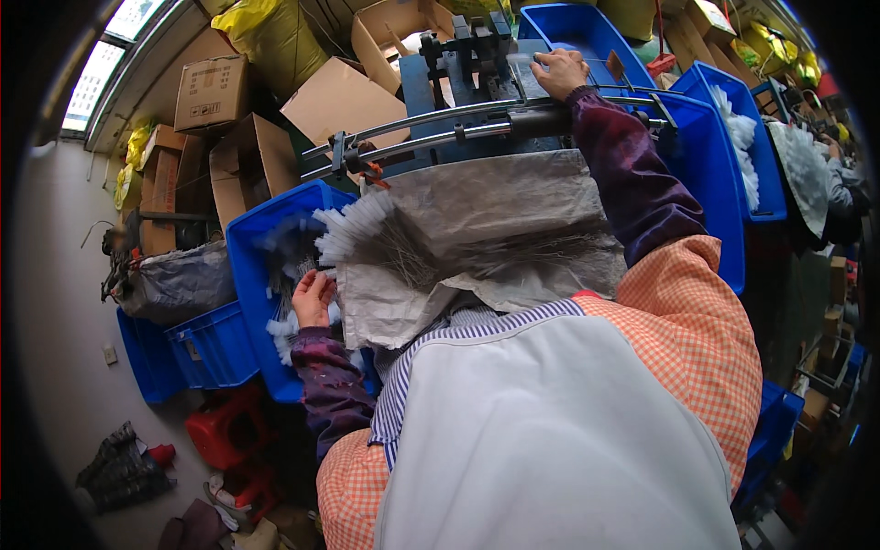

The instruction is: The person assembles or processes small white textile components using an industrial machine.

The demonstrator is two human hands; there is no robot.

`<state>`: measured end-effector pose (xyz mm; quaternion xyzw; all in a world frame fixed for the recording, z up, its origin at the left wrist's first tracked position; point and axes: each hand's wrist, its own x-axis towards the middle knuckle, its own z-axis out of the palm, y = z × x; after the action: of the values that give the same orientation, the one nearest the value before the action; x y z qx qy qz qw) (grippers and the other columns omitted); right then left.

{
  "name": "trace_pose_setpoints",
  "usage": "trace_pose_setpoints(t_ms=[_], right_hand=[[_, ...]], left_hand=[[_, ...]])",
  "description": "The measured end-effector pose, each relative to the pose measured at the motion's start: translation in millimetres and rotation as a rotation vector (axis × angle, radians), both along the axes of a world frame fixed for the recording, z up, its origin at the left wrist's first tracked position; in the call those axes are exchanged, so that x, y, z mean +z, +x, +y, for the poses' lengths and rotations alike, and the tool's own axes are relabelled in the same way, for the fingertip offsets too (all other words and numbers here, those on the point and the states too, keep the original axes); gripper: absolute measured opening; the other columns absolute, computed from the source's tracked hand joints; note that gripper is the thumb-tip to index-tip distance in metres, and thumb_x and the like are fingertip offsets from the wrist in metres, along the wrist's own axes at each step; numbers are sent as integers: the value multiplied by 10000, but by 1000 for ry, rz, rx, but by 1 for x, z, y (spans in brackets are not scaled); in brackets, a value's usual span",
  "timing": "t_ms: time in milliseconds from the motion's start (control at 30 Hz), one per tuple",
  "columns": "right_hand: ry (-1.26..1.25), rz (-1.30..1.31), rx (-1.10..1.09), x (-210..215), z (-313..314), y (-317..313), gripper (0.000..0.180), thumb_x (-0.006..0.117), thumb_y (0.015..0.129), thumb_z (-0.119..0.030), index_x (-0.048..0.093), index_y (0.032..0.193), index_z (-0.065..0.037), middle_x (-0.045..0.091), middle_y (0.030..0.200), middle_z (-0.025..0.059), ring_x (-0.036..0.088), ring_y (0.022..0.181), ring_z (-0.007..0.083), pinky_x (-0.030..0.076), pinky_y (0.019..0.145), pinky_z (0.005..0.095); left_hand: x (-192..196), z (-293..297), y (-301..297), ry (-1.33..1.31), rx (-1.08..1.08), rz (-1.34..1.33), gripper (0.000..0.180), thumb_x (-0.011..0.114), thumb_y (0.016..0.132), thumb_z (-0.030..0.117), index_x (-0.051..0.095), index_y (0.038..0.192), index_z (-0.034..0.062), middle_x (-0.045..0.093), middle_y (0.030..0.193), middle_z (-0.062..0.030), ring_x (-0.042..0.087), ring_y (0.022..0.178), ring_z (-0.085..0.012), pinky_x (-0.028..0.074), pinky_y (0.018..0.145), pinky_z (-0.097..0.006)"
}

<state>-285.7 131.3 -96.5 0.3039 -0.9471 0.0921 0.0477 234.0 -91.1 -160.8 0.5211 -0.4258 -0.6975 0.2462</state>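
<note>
My left hand is over the right edge of a blue bin, its fingers curled together; what they hold, if anything, I cannot make out. White-tufted pieces with thin wire stems lie inside that bin, partly blurred. Beside the hand, a bundle of white tufts on thin wires rests on a grey cloth spread over my lap. My right hand reaches forward to the bench machine, fingers bent and pinched near its top; their tips hide whatever is between them. Loose thin wires lie in the cloth's fold.
Metal rails cross in front of the machine. Blue bins stand at the right, one holding white pieces. Cardboard boxes and a yellow sack are at the far left. A red stool stands low at the left.
</note>
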Motion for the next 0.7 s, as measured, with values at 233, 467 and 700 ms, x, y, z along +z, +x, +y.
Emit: trace_pose_setpoints(t_ms=[233,467,700], right_hand=[[-113,-26,97,-7,-30,23,311,427,813,-352,584,1028,-190,498,1085,88,373,1086,278,213,898,464],[-62,32,90,-6,-45,39,288,410,828,-332,585,997,-179,490,1079,66,337,1102,247,189,896,467],[-16,21,80,-3,-23,25,305,410,831,-325,557,1063,-193,491,1081,62,350,1103,243,200,901,464]], left_hand=[[-6,-6,1,-140,249,196,127,588,774,37,530,886,56,576,809,-35,576,711,-140,502,648,-256],[48,0,-28,-477,283,174,140,562,800,55,541,937,33,574,851,-25,556,737,-106,476,641,-213],[103,6,-45,-646,280,237,144,559,810,73,555,934,-1,592,850,-58,571,731,-116,487,638,-216]])
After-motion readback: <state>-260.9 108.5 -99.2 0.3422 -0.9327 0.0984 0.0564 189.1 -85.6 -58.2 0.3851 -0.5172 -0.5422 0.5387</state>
